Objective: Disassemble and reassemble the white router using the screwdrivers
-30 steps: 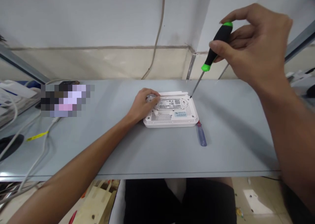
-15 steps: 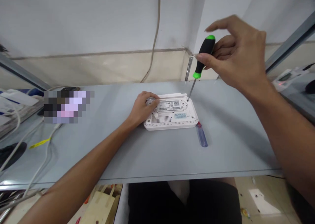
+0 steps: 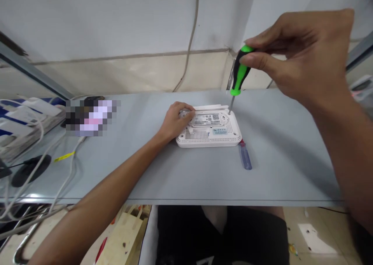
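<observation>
"Where's the white router (image 3: 210,136)?"

"Lying in the middle of the tabletop (image 3: 279,175), underside up, with its printed label and rows of vent holes showing."

"What's the right hand (image 3: 303,55) doing?"

"It's above the router at about 1 o'clock, with the thumb and fingers closed around the handle of a green-and-black screwdriver (image 3: 241,72). The steel shaft (image 3: 231,103) points down, nearly upright, and its tip appears to sit in a small hole at the router's corner."

"And the left hand (image 3: 176,121)?"

"It's at the router's 9 o'clock, palm down, with the fingers curled over that end and touching the casing. A small round part (image 3: 184,112) shows by the fingertips, but it's too small to identify. I can't tell whether the hand is gripping or just resting there."

"Are the hands together?"

"No, they're apart, with the router between them."

"Anything else close by?"

"A second screwdriver (image 3: 245,158), with a translucent blue handle, lies flat just beside the router at 4 o'clock. Further off at 9 o'clock, white cables (image 3: 68,160) run across the tabletop."
</observation>
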{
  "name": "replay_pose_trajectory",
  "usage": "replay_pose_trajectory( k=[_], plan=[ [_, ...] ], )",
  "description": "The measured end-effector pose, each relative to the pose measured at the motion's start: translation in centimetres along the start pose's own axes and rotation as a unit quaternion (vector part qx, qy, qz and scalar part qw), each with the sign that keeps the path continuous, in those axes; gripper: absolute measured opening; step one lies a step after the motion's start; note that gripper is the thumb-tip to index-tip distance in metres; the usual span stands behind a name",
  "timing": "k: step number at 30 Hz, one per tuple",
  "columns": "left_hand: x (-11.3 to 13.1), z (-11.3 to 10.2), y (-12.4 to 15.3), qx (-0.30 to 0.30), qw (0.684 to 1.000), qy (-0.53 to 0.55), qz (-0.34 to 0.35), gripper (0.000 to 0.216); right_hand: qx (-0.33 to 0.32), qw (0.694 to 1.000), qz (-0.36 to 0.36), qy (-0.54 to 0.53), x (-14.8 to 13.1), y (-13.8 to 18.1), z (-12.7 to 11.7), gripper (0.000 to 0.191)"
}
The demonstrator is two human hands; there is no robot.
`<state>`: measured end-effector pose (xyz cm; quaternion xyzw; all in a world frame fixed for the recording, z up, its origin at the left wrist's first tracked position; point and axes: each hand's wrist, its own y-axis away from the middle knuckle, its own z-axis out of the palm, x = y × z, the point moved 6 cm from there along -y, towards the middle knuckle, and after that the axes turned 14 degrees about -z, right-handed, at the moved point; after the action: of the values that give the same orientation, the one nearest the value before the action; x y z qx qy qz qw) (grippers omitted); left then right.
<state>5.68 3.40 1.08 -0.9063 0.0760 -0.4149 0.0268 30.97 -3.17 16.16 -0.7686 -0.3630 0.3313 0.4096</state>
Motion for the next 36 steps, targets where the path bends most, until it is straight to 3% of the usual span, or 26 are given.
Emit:
replay_pose_trajectory(
  k=[4, 9, 13, 15, 17, 19, 22, 26, 29, 33, 36],
  plan=[
    [0.0, 0.0, 0.0, -0.003, 1.000, -0.001, -0.001, 0.009, -0.040, 0.998, -0.012, 0.055, 1.0, 0.1, 0.3, 0.020],
    [0.3, -0.1, 0.4, -0.011, 1.000, -0.005, -0.014, 0.010, -0.011, 0.992, 0.007, -0.123, 2.0, 0.1, 0.6, 0.027],
    [0.4, -0.1, 0.5, -0.012, 1.000, -0.010, -0.008, 0.010, -0.038, 0.999, -0.017, -0.036, 1.9, 0.0, 0.2, 0.016],
    [0.3, -0.1, 0.5, -0.015, 1.000, -0.013, -0.008, 0.010, -0.058, 0.996, -0.016, -0.060, 2.0, 0.0, 0.4, 0.019],
    [0.2, -0.1, 0.4, -0.015, 1.000, -0.015, -0.009, 0.011, -0.026, 0.991, -0.012, -0.129, 2.2, 0.1, 0.8, 0.023],
    [0.3, -0.1, 0.4, -0.015, 1.000, -0.016, -0.006, 0.011, 0.049, 0.985, -0.013, -0.163, 2.1, 0.3, 1.0, 0.028],
    [0.4, -0.2, 0.4, -0.011, 1.000, -0.015, -0.002, 0.010, 0.127, 0.983, -0.037, -0.128, 1.4, 0.6, 1.2, 0.030],
    [0.3, -0.3, 0.3, -0.008, 1.000, -0.013, -0.009, 0.010, 0.070, 0.994, -0.055, -0.067, 1.1, 0.7, 1.5, 0.011],
    [0.2, -0.2, 0.2, -0.013, 1.000, -0.005, -0.012, 0.011, 0.012, 0.991, -0.026, -0.132, 2.6, 0.7, 2.0, 0.023],
    [0.0, -0.2, 0.1, -0.006, 1.000, 0.005, -0.016, 0.010, 0.069, 0.977, 0.009, -0.203, 4.5, 0.8, 1.9, 0.042],
    [0.0, -0.2, 0.1, -0.010, 1.000, -0.001, -0.015, 0.010, 0.089, 0.986, -0.028, -0.141, 4.2, 0.7, 1.0, 0.032]
  ],
)
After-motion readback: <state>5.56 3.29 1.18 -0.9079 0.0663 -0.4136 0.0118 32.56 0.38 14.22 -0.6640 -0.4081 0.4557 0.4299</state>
